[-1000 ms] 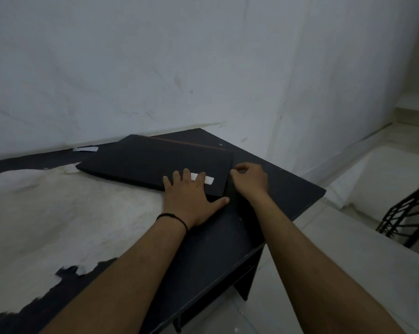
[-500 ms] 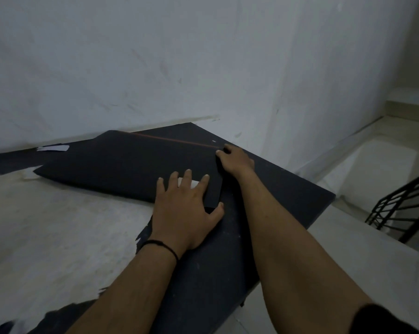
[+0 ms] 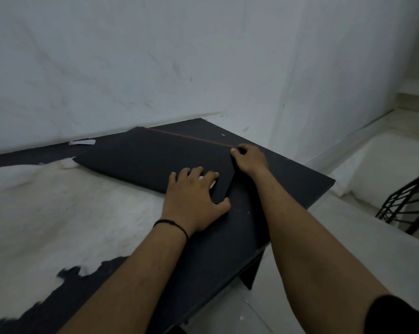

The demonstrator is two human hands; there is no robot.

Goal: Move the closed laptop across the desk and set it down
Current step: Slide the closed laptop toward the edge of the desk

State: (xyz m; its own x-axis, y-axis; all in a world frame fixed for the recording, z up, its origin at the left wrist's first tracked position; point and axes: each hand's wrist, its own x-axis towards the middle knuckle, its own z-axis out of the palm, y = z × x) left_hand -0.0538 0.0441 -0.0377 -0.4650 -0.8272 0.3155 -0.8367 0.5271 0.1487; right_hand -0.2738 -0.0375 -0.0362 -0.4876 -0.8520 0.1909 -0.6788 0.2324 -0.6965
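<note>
The closed laptop [image 3: 143, 160], black with a thin red line along its far edge, lies flat on the dark desk [image 3: 283, 189] near the back wall. My left hand [image 3: 194, 196] rests palm-down on its near right corner, fingers spread over a small white sticker [image 3: 212, 183] and thumb hooked round the corner. At the far right corner, my right hand [image 3: 250, 159] has its fingers curled on the laptop's edge.
The desk's left half is worn to a white patch [image 3: 59, 213]. A white scrap of tape [image 3: 82, 142] lies by the wall behind the laptop. The desk ends at right above a pale floor [image 3: 348, 237], with a black railing [image 3: 410, 201] beyond.
My right hand slid along the laptop's right edge from the near corner to the far corner. The left hand stayed on the near corner. The laptop has hardly shifted.
</note>
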